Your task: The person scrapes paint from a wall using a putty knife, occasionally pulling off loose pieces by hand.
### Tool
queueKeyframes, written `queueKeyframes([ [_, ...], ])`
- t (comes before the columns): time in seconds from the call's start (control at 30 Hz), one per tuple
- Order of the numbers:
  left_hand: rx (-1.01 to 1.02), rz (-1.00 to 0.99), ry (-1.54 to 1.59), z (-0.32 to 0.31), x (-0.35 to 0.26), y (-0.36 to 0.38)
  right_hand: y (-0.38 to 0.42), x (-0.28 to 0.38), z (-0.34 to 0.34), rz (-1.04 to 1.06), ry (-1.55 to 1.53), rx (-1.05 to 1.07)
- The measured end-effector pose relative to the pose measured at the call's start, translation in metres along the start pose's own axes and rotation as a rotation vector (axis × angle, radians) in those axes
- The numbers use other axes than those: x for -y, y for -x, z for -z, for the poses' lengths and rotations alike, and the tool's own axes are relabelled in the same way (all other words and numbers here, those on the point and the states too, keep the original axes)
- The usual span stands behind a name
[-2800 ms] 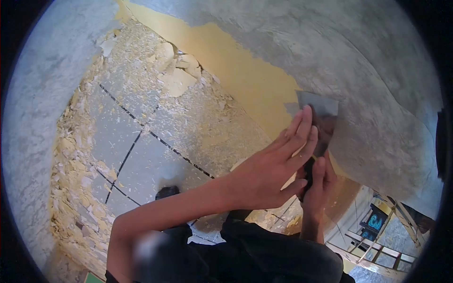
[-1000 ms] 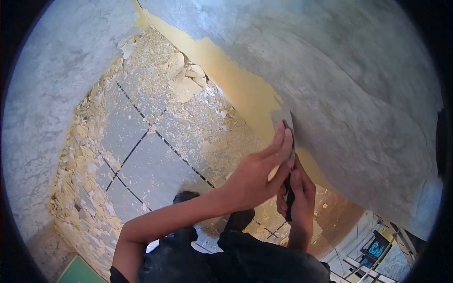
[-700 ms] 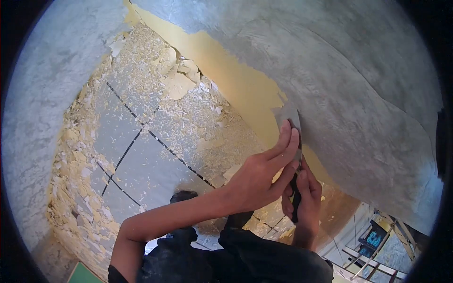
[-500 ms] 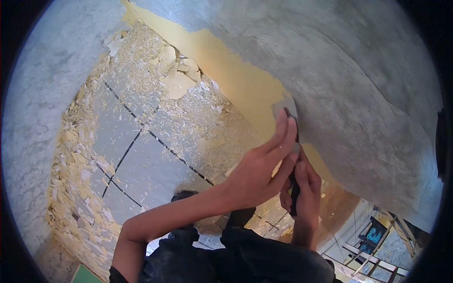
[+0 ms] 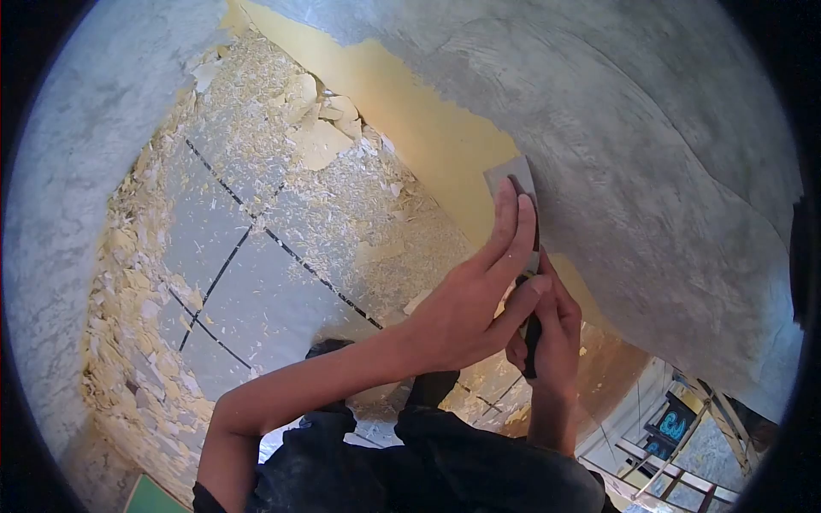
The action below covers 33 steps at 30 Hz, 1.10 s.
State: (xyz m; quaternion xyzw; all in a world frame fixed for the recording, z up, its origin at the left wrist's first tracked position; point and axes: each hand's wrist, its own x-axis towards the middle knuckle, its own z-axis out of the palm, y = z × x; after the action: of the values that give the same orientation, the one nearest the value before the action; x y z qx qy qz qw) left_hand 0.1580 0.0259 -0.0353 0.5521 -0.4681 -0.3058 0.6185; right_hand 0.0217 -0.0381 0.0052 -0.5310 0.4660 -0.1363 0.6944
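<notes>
Head camera view is showing the right hand [image 5: 556, 333] gripping the black handle of a scraper [image 5: 513, 173], its fingers curling closed around it. The left hand [image 5: 466, 312] is reaching across, its two longest visible fingers extending nearly straight and close together, their tips pressing on the blade, while its thumb is spreading away near the handle. The scraper's blade is lying against the wall [image 5: 633, 171], at the edge between yellow paint [image 5: 428, 128] and grey surface. Pale flakes [image 5: 141, 325] are littering the tiled floor [image 5: 265, 299].

Renovation site | part-stripped yellow-and-grey wall [image 5: 616, 162] | paint flakes [image 5: 137, 291] littering tiled floor [image 5: 274, 295]
</notes>
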Motion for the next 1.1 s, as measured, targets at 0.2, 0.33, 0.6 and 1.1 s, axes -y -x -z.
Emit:
queueKeyframes([
  [0.2, 0.046, -0.053, -0.062, 0.003, 0.004, 0.003, 0.006, -0.004, -0.003, -0.016, -0.011, -0.057],
  [0.33, 0.127, -0.036, -0.023, 0.005, 0.004, 0.002, 0.013, -0.004, -0.001, -0.009, -0.055, -0.072],
  [0.6, 0.062, -0.037, -0.035, 0.001, 0.006, 0.003, 0.002, -0.01, -0.005, 0.033, -0.059, 0.002],
  [1.1, 0.033, -0.033, -0.058, 0.005, 0.007, -0.002, -0.013, 0.005, -0.01, -0.02, -0.036, 0.039],
])
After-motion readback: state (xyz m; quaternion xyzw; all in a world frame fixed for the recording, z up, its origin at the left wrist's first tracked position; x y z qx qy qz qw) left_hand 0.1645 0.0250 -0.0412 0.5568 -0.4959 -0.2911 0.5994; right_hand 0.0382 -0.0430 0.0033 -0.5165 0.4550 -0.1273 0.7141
